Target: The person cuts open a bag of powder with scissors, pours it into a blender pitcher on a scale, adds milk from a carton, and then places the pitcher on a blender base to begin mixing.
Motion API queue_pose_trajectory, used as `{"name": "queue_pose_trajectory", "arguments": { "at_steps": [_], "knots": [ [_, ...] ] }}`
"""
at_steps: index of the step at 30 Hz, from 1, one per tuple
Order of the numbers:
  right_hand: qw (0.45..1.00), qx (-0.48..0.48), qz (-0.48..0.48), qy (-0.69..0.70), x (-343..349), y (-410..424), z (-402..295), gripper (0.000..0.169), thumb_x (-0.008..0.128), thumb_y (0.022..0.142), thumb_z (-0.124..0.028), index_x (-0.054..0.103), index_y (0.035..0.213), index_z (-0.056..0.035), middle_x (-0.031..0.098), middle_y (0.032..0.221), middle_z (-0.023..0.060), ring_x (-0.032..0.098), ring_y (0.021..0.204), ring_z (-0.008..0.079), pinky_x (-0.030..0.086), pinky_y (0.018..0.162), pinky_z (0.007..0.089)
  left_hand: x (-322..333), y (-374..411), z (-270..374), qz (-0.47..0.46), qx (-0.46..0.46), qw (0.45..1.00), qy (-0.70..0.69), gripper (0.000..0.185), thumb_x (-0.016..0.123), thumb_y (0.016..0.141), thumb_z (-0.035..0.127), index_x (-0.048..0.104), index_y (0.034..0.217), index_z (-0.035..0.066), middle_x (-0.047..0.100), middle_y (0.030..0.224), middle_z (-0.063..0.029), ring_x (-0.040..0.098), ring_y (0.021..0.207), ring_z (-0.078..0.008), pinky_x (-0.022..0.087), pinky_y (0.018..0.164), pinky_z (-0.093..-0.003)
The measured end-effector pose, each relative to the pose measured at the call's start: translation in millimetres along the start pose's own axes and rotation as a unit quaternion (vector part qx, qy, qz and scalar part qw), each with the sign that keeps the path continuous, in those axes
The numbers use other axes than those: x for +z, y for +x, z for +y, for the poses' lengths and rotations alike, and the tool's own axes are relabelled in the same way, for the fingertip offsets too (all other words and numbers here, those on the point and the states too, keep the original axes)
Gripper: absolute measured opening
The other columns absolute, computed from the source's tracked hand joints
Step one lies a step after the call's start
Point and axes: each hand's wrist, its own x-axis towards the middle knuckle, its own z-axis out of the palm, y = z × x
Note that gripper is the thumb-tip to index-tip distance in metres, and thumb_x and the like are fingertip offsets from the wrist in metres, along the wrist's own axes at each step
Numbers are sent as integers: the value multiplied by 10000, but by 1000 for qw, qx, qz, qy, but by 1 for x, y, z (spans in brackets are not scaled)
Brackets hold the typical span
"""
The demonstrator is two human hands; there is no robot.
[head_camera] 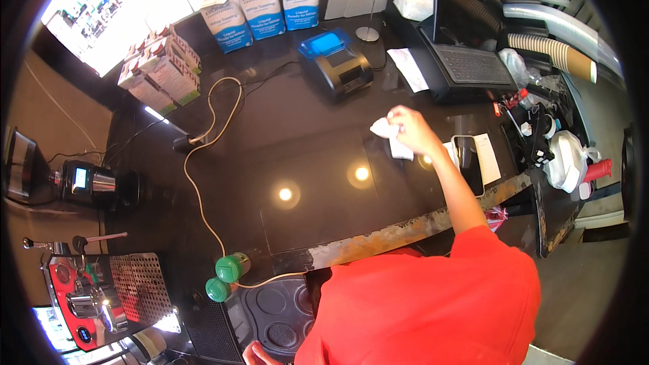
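Note:
My right hand (403,124) is closed on a crumpled white tissue or paper (388,131), held over the dark countertop (314,162), with one end hanging below the fingers. Just right of that wrist lie a smartphone (467,165) and a lined paper sheet (488,158). Only part of my left hand (259,354) shows at the bottom edge, beside a dark tray with round moulds (279,314); what it may hold is hidden. Two green-lidded jars (229,268) stand above the tray.
A receipt printer (337,63), whip topping cartons (259,7) and a keyboard with screen (469,63) line the back. A pale cable (195,187) crosses the counter's left part. A red espresso machine (83,294) stands lower left. Stacked paper cups (552,53) and plastic bags are at right.

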Motion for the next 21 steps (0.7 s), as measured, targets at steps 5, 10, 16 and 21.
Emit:
{"name": "queue_pose_trajectory", "arguments": {
  "at_steps": [5,10,16,21],
  "knots": [
    [975,33,218,-35,-54,72,48,201,509,672,8,626,835,-5,609,801,189,617,749,293,483,649,320,3,-2,2,0,30,999,-21,185,546,798,119,579,841,-59,594,778,-145,534,719,-222,428,696,-315],
    [979,83,153,-103,-42,113,67,294,446,781,-109,556,998,55,587,797,253,613,781,313,483,629,347,9,-10,-2,8,32,999,-39,153,536,820,91,574,874,-46,591,815,-126,543,782,-206,425,736,-295],
    [984,81,-23,-158,62,50,-22,675,438,809,-462,347,1225,62,303,1275,264,262,1186,393,138,1022,450,17,-11,-61,-67,82,990,-93,106,499,849,62,552,887,-22,549,855,-74,518,836,-146,421,748,-257],
    [973,-111,-161,-119,76,-36,-110,588,465,808,-440,363,1264,-82,286,1343,132,211,1277,251,104,985,568,25,-5,-37,-114,180,976,-47,125,487,848,66,554,871,-37,556,854,-95,515,810,-171,406,737,-270]
  ]
}}
